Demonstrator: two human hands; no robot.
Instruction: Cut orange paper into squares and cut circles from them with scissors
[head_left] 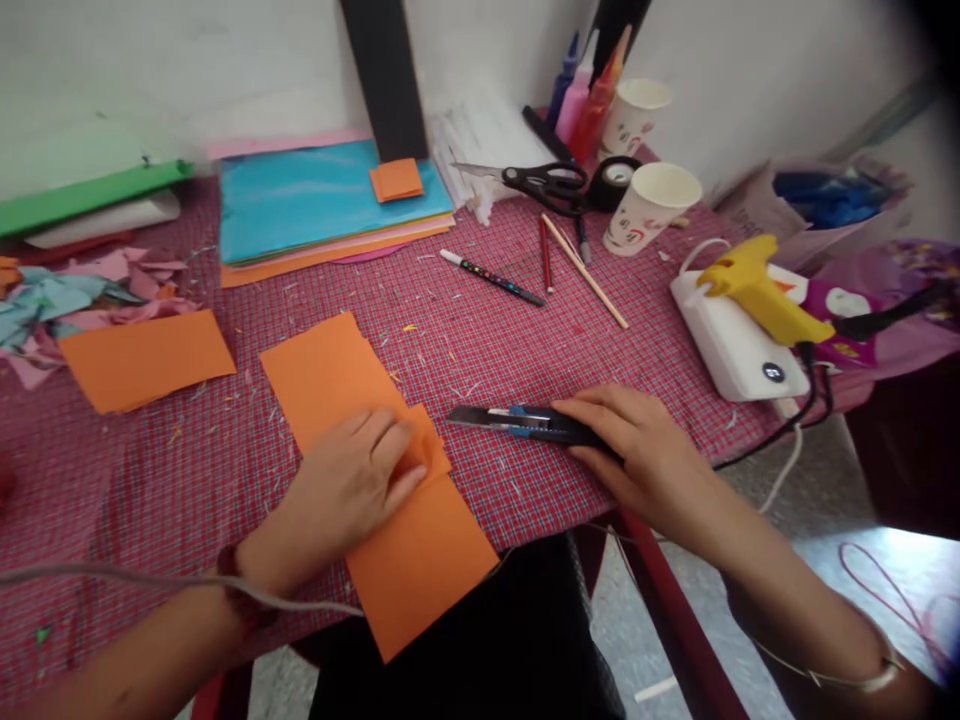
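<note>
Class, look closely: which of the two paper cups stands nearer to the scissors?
The front paper cup, just right of the scissors and the tape roll; the other cup stands farther back beside the glue bottles.

Soft daylight, blurred and warped edges

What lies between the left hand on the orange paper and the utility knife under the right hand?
Head view: past the orange paper's edge by the left hand, only bare checked tablecloth with paper bits up to the utility knife under the right hand.
</note>
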